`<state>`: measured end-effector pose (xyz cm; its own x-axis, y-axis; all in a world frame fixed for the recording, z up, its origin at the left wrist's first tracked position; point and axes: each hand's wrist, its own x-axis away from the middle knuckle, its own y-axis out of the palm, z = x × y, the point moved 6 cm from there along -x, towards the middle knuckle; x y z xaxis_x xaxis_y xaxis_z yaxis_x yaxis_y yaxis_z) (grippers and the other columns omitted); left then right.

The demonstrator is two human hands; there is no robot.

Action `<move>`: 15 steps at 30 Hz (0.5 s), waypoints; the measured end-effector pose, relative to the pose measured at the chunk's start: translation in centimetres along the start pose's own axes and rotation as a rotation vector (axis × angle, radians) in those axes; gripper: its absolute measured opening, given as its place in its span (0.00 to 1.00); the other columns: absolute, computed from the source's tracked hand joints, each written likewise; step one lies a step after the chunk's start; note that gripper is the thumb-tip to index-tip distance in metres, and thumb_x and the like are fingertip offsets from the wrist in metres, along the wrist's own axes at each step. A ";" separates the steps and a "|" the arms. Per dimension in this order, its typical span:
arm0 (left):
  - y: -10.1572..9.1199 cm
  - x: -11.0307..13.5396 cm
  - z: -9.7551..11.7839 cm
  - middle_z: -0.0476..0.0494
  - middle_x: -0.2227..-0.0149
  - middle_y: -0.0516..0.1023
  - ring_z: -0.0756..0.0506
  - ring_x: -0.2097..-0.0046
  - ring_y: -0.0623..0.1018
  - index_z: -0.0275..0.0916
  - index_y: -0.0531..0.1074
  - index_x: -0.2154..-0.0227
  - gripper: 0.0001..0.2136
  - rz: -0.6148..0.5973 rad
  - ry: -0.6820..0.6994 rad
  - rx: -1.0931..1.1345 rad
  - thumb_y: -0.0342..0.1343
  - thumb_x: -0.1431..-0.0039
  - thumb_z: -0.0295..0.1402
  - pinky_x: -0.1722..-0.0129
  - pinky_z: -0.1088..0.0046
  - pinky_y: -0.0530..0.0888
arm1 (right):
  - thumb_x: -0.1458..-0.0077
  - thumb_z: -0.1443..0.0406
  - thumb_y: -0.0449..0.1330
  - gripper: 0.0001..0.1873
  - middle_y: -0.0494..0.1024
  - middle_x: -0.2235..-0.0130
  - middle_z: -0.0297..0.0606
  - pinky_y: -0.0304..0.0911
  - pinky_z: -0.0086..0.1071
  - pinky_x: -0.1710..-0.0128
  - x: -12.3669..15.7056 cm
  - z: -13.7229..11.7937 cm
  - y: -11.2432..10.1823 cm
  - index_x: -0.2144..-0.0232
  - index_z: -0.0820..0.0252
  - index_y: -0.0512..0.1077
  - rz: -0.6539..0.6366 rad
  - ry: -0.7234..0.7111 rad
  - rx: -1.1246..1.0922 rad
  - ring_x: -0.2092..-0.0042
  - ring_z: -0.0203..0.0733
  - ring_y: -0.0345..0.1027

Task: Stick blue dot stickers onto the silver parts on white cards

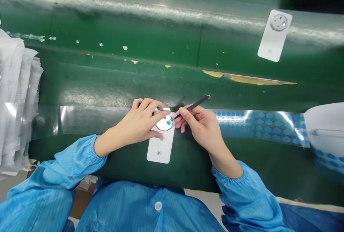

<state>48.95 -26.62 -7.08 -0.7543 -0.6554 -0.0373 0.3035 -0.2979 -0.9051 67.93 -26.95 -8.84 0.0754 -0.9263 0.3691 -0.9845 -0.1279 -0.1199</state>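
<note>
Left hand (pixel 141 122) and right hand (pixel 202 128) work close together over a white panel (pixel 158 153), which lies flat on the green work surface (pixel 120 74) just in front of the person's body. The left hand is loosely spread — forefinger laid across the upper part of the panel, thumb apart from it and resting lower down, the other fingers bent beyond the far edge. The right hand pinches black tweezers (pixel 198 103) between thumb and fingers, their tip down at a small blue dot (pixel 169 122) on the panel's pale, many-sided disc (pixel 162 126); whether the tip touches the dot I cannot tell. Towards the panel's near end sits a small dark round mark (pixel 159 152), and another, partly covered, lies by the left thumb — both too small to read. Just right of the right hand, a clear strip (pixel 279 124) carries rows of blue shapes and runs under a curled white sheet (pixel 326 121) at the edge of view. Farther off, at upper right, lies a second white panel (pixel 270 47) with a similar disc, its own faint mark unreadable. White wrappers (pixel 18 92) are heaped at far left.
</note>
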 end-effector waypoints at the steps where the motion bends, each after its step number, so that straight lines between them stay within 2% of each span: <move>1: 0.0 0.0 0.0 0.34 0.42 0.73 0.33 0.41 0.68 0.41 0.68 0.37 0.37 -0.004 0.001 -0.001 0.72 0.44 0.50 0.44 0.55 0.60 | 0.37 0.46 0.68 0.22 0.81 0.74 0.37 0.71 0.29 0.78 0.0 0.0 0.0 0.65 0.60 0.78 0.001 -0.004 -0.005 0.79 0.36 0.72; 8: 0.0 -0.2 0.0 0.32 0.41 0.72 0.32 0.40 0.68 0.40 0.67 0.37 0.35 -0.026 0.005 0.004 0.71 0.41 0.49 0.45 0.55 0.61 | 0.38 0.47 0.69 0.21 0.82 0.73 0.37 0.71 0.30 0.78 -0.1 -0.2 -0.1 0.66 0.59 0.78 -0.012 -0.020 -0.018 0.79 0.36 0.72; 15: 0.0 -0.2 0.1 0.32 0.40 0.71 0.31 0.40 0.67 0.41 0.67 0.37 0.36 -0.047 -0.019 0.013 0.73 0.43 0.48 0.44 0.54 0.60 | 0.37 0.49 0.69 0.20 0.82 0.73 0.37 0.72 0.28 0.78 0.0 -0.6 -0.1 0.67 0.59 0.78 -0.007 -0.052 0.011 0.78 0.35 0.73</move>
<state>49.15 -26.51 -7.06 -0.7568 -0.6535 0.0130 0.2757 -0.3373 -0.9001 67.94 -26.70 -8.29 0.0903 -0.9426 0.3216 -0.9822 -0.1378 -0.1278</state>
